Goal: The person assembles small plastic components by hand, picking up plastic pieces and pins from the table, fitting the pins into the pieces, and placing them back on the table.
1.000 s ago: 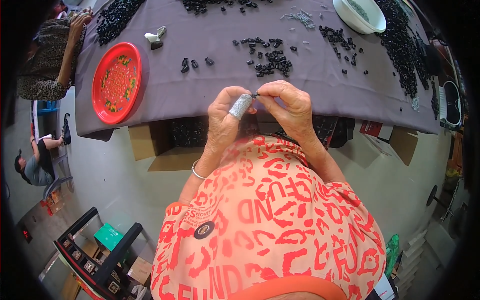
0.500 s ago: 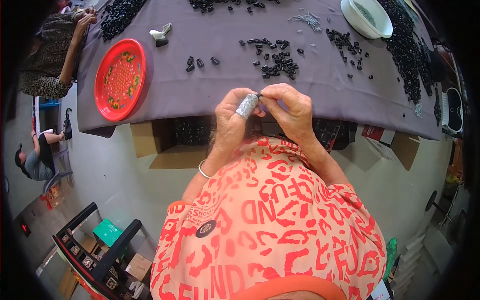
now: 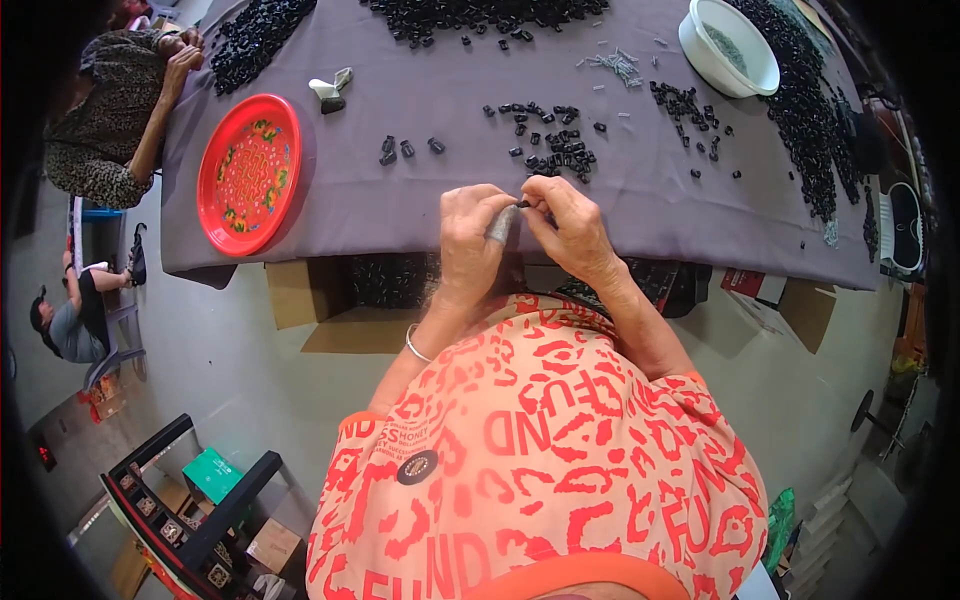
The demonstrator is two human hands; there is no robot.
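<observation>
Just above the table's near edge, my left hand (image 3: 468,240) and my right hand (image 3: 575,228) meet, fingertips pinched together on a small black plastic piece (image 3: 523,204). Most of that piece is covered by the fingers. A silver-grey wrap (image 3: 501,226) encloses one finger of my left hand. Beyond my hands lies a loose cluster of small black plastic pieces (image 3: 562,158). Three similar black pieces (image 3: 407,149) sit apart to the left. Thin clear pins (image 3: 617,68) are scattered farther back, right of the middle.
A red flowered tray (image 3: 209,190) is at the left of the grey-covered table (image 3: 350,215). At the back right stands a white bowl (image 3: 695,60) beside a large black heap (image 3: 800,130). Open cardboard boxes (image 3: 345,335) are under the table. Another person's arm (image 3: 152,135) rests at the left edge.
My left hand has rolled over, so its back shows more and the wrapped finger is partly hidden. Both hands still pinch the black piece. The whole view has shifted slightly.
</observation>
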